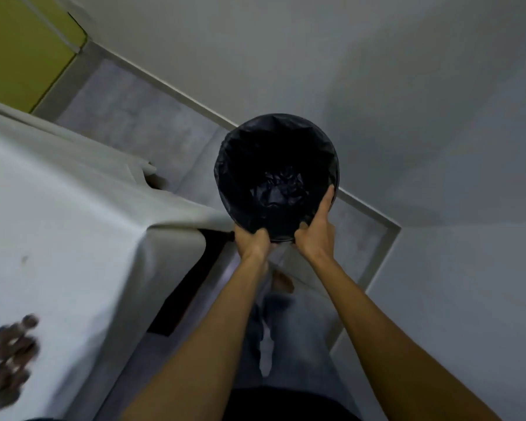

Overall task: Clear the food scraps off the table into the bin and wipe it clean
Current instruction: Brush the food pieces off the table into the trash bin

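Grey floor meets pale walls in a corner, beside a cloth-covered tabletop (58, 208). Both hands clasp the near rim of the black-lined bin (234, 147): the left hand (252, 241) with fingers curled over the edge, the right hand (316, 229) just beside it with fingers running up the side. The bin's mouth faces up, just off the tabletop's corner. The brown food scraps (9, 354), blurred, lie well to its left, on the left hand's side, so the bin likely needs bringing leftward to that edge.
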`<state>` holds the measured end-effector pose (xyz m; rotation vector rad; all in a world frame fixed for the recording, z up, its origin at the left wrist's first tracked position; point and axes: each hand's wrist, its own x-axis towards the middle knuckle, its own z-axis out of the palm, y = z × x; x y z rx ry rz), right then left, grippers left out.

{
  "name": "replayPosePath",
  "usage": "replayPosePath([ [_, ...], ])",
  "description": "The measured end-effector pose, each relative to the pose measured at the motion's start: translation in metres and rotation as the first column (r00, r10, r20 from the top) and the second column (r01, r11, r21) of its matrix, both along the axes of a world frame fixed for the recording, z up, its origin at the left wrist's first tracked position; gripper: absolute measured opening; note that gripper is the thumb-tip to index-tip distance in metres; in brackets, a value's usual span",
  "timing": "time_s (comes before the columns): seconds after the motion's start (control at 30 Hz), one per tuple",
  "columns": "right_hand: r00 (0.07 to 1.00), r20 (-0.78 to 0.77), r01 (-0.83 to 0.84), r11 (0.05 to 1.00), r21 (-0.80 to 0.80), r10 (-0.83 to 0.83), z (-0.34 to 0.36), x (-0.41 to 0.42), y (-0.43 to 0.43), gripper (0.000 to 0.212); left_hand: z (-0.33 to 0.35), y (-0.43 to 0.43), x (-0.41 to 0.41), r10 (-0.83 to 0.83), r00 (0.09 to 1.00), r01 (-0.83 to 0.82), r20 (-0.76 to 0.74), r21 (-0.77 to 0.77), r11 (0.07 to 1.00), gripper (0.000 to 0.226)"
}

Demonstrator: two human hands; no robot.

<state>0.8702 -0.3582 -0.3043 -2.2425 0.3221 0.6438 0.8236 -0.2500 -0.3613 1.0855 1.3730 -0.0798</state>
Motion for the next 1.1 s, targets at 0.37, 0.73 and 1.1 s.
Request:
replayPosePath([
  [0.37, 0.998, 0.043, 0.044, 0.999, 0.016, -0.045, 0.115, -0.119, -0.016, 0.100, 0.170, 0.019, -0.122, -0.154, 0.983, 0.165, 0.103, -0.108, 0.980, 0.076],
  [0.73, 0.986, 0.058, 0.158, 0.987, -0.036, -0.156, 0.152, -0.259, -0.010, 0.102, 0.215, 0.075, -0.252, -0.430, 0.888, 0.445, 0.162, -0.068, 0.893, 0.071],
  [1.1, 0.981, 0.043, 0.192, 0.980, -0.052, -0.190, 0.179, -0.335, 0.033, 0.096, 0.267, 0.144, -0.319, -0.676, 0.731, 0.646, 0.093, 0.226, 0.729, 0.038],
])
